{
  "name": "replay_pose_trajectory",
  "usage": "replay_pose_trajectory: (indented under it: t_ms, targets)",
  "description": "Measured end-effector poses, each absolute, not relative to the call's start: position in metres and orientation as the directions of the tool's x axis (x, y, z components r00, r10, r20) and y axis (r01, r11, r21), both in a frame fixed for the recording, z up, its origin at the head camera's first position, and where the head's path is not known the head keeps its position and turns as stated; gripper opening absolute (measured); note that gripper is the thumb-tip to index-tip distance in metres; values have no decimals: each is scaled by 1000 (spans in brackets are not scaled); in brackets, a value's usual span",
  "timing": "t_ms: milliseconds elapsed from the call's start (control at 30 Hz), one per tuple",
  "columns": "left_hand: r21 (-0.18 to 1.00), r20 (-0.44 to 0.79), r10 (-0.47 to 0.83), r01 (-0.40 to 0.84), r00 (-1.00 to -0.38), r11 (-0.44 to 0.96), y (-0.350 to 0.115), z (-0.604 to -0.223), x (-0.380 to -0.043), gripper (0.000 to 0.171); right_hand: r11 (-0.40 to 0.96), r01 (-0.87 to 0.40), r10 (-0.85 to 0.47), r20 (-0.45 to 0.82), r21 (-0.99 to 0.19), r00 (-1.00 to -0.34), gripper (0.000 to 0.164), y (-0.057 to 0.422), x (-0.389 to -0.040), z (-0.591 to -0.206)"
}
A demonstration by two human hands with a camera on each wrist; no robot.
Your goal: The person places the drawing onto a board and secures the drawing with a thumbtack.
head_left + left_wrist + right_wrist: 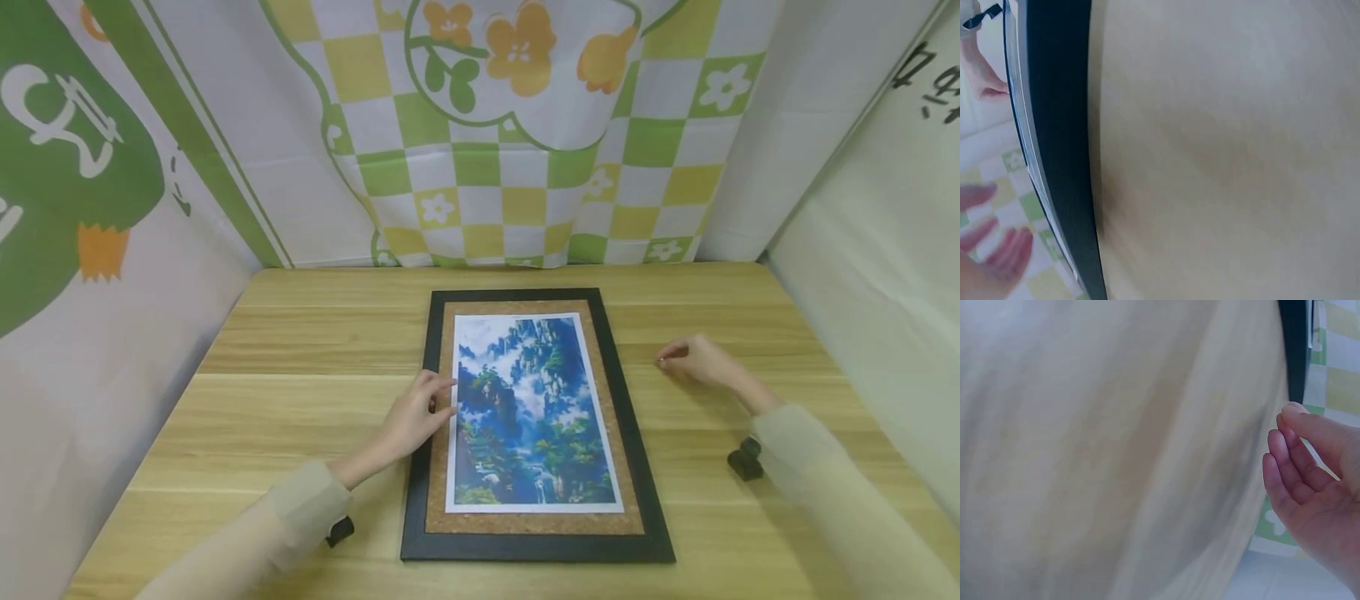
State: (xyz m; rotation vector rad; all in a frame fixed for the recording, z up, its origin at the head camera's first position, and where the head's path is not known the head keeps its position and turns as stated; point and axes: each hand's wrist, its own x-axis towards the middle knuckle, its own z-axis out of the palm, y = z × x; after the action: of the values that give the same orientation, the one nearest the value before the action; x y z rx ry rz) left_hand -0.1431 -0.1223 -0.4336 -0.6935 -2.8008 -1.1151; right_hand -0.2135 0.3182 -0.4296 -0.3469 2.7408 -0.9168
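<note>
A landscape print (536,417) of blue-green mountains with a white border lies on a cork board (532,523) in a black frame (536,547). My left hand (416,417) is at the left side of the frame, thumb and forefinger parted, their tips at the print's left edge. In the left wrist view the fingers (1013,253) are blurred and spread. To the right of the frame, my right hand (697,360) is above the table, thumb and forefinger pinched together. A tiny pale thing (661,361) shows at their tips, too small to identify.
The frame lies on a wooden table (300,333). Behind the table's far edge hangs a checked cloth (480,192) with flowers, and white printed sheets (877,225) stand at both sides. A small black device is on each wrist.
</note>
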Motion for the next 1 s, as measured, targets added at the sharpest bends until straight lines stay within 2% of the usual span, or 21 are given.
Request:
replay_pose_trajectory:
  t_ms: [167,333,467,600,767,1000]
  targets:
    - [429,256,594,641,-762,637,-131,-431,-151,38,762,-176,-304,-105,-624,-947,20,307,-220,-419]
    - [254,189,741,761,-644,597,-136,-434,-155,60,757,-185,-312,-97,-627,-945,21,290,-227,-408]
    - [263,62,787,771,-614,581,-135,-435,-155,80,758,-186,-311,-95,-625,-946,23,276,-232,-403]
    - [313,-51,791,742,-610,592,-132,-438,-155,89,748,-193,-314,-82,-635,-946,26,262,-240,-402]
    - [335,-121,795,730,-594,596,-130,-441,-156,92,701,-142,-300,-108,-699,-948,29,244,-251,-405]
    - [339,-150,812,742,-564,578,-128,-441,-156,91,646,-79,-285,-143,-759,-948,29,210,-263,-411]
